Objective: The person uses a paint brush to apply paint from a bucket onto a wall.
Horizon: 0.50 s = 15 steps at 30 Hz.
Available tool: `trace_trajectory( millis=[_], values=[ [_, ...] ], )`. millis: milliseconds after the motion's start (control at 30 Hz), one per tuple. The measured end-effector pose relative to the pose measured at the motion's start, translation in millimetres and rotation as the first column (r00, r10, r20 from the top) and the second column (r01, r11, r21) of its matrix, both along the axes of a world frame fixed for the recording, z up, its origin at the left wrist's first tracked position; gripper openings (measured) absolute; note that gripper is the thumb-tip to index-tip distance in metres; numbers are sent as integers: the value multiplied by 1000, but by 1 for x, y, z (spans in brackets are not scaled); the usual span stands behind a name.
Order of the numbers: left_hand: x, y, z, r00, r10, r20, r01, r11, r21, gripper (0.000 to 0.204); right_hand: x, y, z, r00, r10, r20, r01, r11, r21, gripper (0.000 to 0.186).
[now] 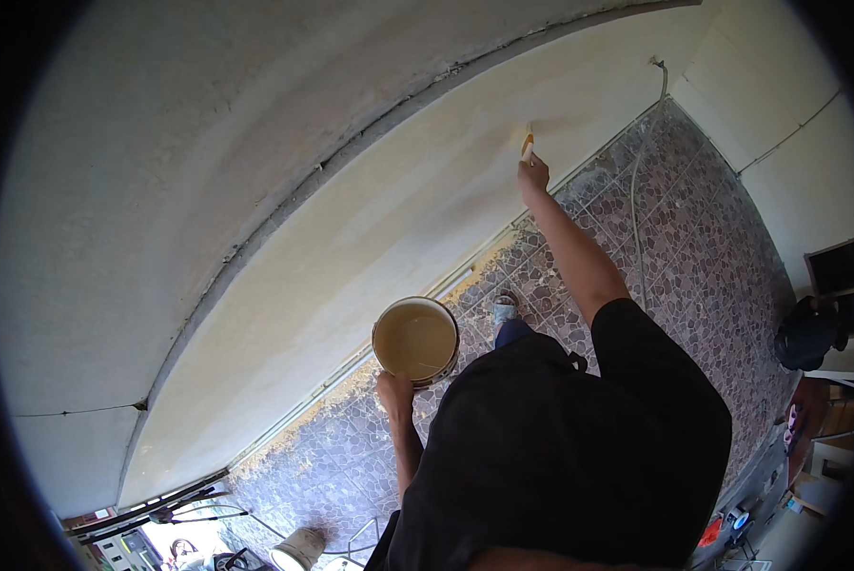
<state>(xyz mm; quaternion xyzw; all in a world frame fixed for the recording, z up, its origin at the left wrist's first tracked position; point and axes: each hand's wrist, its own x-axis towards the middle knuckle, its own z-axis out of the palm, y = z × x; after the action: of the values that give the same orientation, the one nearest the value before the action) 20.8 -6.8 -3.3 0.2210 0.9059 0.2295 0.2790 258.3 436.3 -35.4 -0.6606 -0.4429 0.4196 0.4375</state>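
My right hand point(532, 174) is raised at the end of my outstretched arm, closed on a paintbrush point(529, 145) whose head is at the cream-painted lower wall point(332, 324). My left hand point(394, 395) grips the near side of a round bucket point(413, 333) holding pale beige liquid, held close beside my body. Above the cream wall band runs a rough grey ledge point(255, 238). My foot point(505, 305) shows on the tiled floor between the bucket and my right arm.
Patterned floor tiles point(698, 209) have yellowish residue along the wall base. A hose point(639, 209) runs down from the far wall corner. A dark bulky object point(803, 333) stands at right. A white bucket point(296, 550), cables and metal frames lie at bottom left; assorted items line the bottom right.
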Motion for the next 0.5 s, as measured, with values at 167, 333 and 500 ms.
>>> trace_trajectory(
  millis=[167, 333, 500],
  values=[
    [-11, -14, -20, 998, 55, -2, -55, 998, -40, 43, -69, -46, -52, 987, 149, 55, -157, 972, 175, 42],
    [-5, 8, 8, 998, -53, -38, 54, 999, 3, 44, 3, -70, -61, 926, 374, -57, -377, 926, -40, 46],
    [-8, 8, -3, 1000, 2, -6, -2, 999, 41, 43, 20, 14, -48, 997, -5, -71, 6, 1000, 20, 44]
  ],
)
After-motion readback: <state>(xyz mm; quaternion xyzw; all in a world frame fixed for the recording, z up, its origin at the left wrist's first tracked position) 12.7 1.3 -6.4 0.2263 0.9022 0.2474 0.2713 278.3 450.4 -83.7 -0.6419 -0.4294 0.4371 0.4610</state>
